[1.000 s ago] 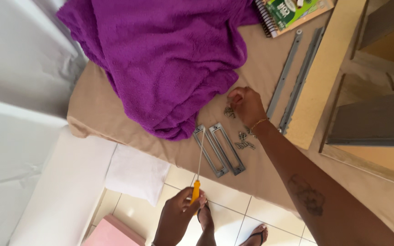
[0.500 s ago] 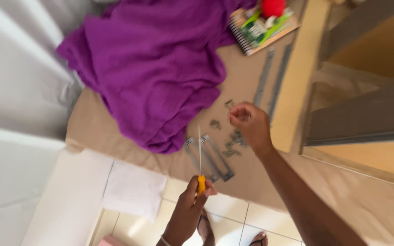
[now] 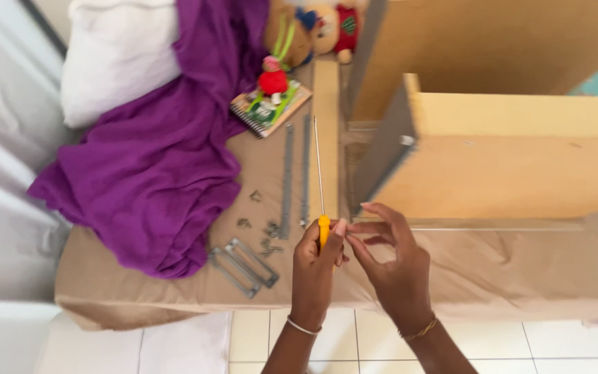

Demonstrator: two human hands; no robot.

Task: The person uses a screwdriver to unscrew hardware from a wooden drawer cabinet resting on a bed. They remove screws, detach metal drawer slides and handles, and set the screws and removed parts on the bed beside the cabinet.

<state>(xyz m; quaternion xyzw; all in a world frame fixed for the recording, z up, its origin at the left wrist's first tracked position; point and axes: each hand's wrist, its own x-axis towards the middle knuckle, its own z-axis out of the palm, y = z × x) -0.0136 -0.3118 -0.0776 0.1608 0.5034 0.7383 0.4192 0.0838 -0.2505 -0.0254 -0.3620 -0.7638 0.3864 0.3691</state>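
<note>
A long screwdriver [image 3: 320, 181] with a yellow handle stands at centre, shaft pointing to twelve o'clock, gripped in the closed left hand [image 3: 316, 266], while the right hand [image 3: 389, 260] at three o'clock pinches fingertips just beside it, wooden panel [image 3: 513, 163] at two, metal rails [image 3: 295, 176] and purple cloth [image 3: 153, 166] at nine.

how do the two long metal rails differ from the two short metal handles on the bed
The long rails run lengthwise up the tan sheet, thin and strip-like; the short handles lie at a slant and look like closed rectangular loops. The rails lie beside the screwdriver; the handles lie nearer the purple cloth. All are grey metal, in pairs.
</note>
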